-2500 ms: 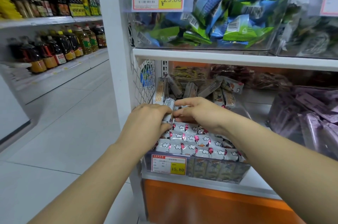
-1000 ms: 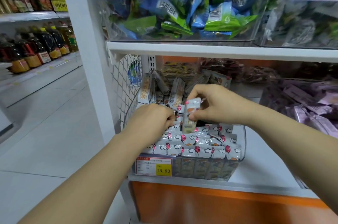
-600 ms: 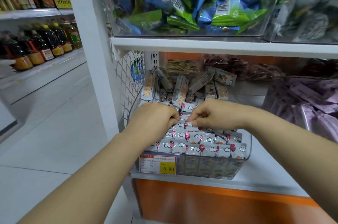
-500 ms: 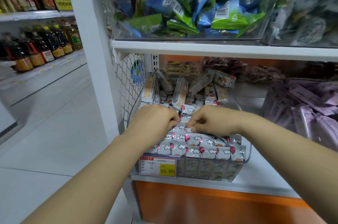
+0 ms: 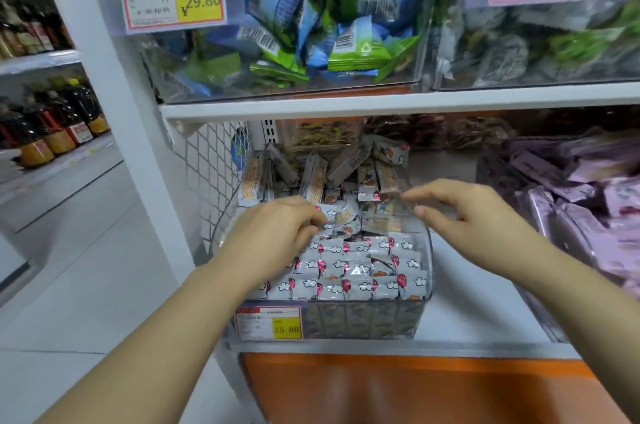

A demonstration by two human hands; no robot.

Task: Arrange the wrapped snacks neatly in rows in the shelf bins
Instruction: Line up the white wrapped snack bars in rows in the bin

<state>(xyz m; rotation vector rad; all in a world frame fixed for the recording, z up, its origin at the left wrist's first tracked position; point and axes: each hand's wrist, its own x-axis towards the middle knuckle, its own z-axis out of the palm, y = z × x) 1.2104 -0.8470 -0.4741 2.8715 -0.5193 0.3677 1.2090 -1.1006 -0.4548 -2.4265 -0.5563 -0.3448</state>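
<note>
A clear plastic bin [image 5: 363,321] on the lower shelf holds small grey wrapped snacks [image 5: 349,271] printed with clouds and red balloons. The front ones lie flat in rows; those at the back [image 5: 318,174] stand or lean in a loose pile. My left hand [image 5: 273,236] rests on the left part of the rows, fingers curled down onto the wrappers near the middle. My right hand [image 5: 464,216] hovers over the bin's right rim, fingers spread and lightly bent, holding nothing.
A price tag [image 5: 270,323] marked 15.80 hangs on the bin's front. Above, another clear bin [image 5: 294,25] holds blue and green packets. Purple packets [image 5: 571,188] fill a bin to the right. A wire mesh panel [image 5: 211,174] stands left; bottles [image 5: 52,126] line the aisle.
My right hand set a snack into the rows, then let go and lifted away to the right with its fingers spread. My left hand stayed on the rows.
</note>
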